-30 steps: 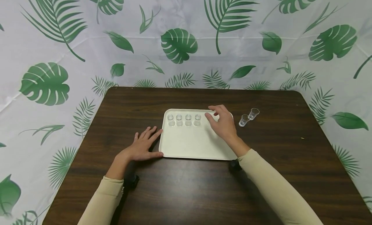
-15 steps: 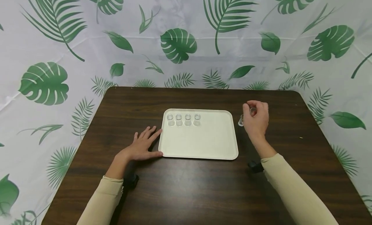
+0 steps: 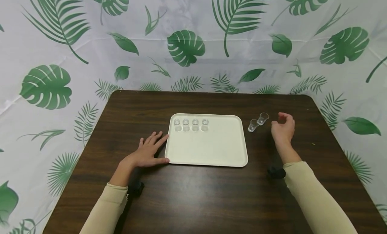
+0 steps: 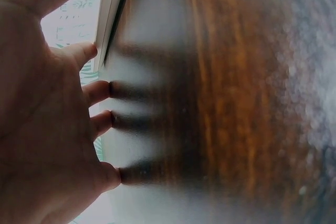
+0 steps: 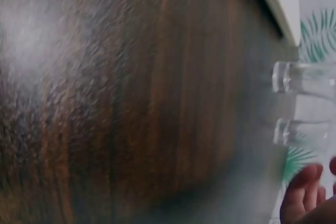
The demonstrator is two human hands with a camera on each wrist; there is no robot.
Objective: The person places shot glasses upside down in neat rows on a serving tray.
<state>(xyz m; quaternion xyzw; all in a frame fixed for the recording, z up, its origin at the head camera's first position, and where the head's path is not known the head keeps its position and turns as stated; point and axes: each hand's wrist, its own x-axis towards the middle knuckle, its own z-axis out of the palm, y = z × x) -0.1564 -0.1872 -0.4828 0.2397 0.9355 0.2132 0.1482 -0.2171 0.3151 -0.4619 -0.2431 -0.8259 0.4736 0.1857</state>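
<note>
My left hand (image 3: 148, 154) lies with fingers spread at the left side of a cream tray (image 3: 208, 148); its thumb and index finger touch the tray edge, and the other fingertips (image 4: 105, 121) rest on the table. My right hand (image 3: 283, 129) hovers right of two clear shot glasses, fingers loosely curved and nothing between them. Those two, the nearer glass (image 3: 253, 125) and the farther glass (image 3: 263, 118), stand upright side by side, wide mouths up. On the tray, several matching shot glasses (image 3: 195, 125) form a row along the back left, wider end down.
The dark wood table (image 3: 193, 200) carries the tray near its middle. Behind it hangs a white cloth (image 3: 208, 66) printed with green leaves. A small yellowish speck (image 3: 313, 144) lies on the table at the right.
My right hand has moved right, from over the tray, across the two loose glasses, to beyond them. My left hand, the tray and the glasses have stayed put.
</note>
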